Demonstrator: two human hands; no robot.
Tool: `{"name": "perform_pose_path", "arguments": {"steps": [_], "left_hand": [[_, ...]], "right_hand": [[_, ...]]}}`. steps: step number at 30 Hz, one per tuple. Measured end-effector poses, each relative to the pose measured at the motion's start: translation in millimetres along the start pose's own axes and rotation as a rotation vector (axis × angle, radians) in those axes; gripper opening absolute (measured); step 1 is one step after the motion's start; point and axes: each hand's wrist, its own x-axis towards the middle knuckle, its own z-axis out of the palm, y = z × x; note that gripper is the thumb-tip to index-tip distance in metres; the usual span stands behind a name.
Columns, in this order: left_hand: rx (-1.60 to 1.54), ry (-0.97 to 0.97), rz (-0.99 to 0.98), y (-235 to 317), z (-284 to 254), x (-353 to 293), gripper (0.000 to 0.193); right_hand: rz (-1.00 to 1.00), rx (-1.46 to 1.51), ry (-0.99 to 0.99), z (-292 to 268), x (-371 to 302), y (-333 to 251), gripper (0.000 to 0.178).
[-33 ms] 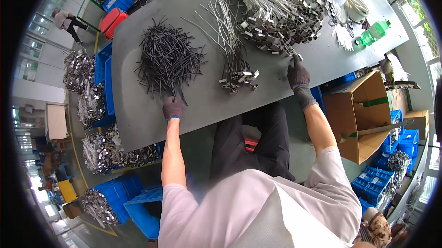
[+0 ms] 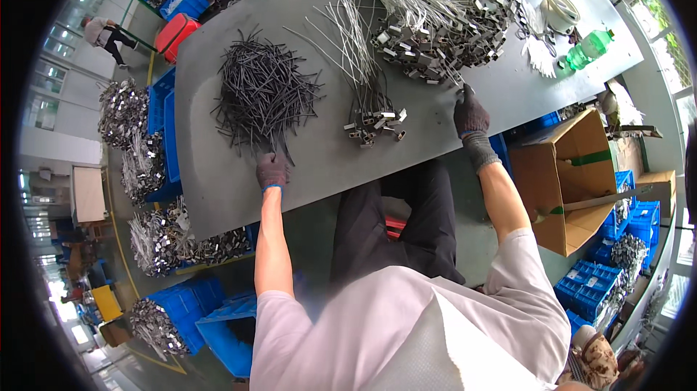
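At the lower edge of a heap of thin black tubes (image 2: 267, 90), my left hand (image 2: 273, 169) wears a dark knit glove. Its fingers are curled together against the lowest tubes, and what lies in them is too small to make out. My right hand (image 2: 471, 113), gloved alike, is at the near edge of a big pile of wires with metal end pieces (image 2: 435, 50). Its fingers are drawn together with the index finger reaching toward the pile; anything at the fingertips is hidden. Between my hands lies a smaller bunch of wires with metal ends (image 2: 374, 124).
The grey table (image 2: 327, 166) also bears a green bottle (image 2: 592, 48) and a white roll (image 2: 560, 12) at the far right. A cardboard box (image 2: 566, 180) stands off its right edge. Blue crates (image 2: 174, 311) of parts surround it. A person (image 2: 109, 39) walks at the far left.
A small silvery piece beside my right fingertips shows less than before. Both hands stay in nearly the same place.
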Motion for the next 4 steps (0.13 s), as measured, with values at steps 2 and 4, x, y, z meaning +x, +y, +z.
{"name": "perform_pose_path", "arguments": {"steps": [2, 4], "left_hand": [[-0.281, -0.124, -0.079, -2, 1, -16, 0.029], [-0.492, -0.260, -0.174, 3, -5, -34, 0.027]], "right_hand": [[-0.041, -0.043, 0.097, -8, -1, 8, 0.063], [-0.126, -0.052, 0.243, -15, 4, 15, 0.081]]}}
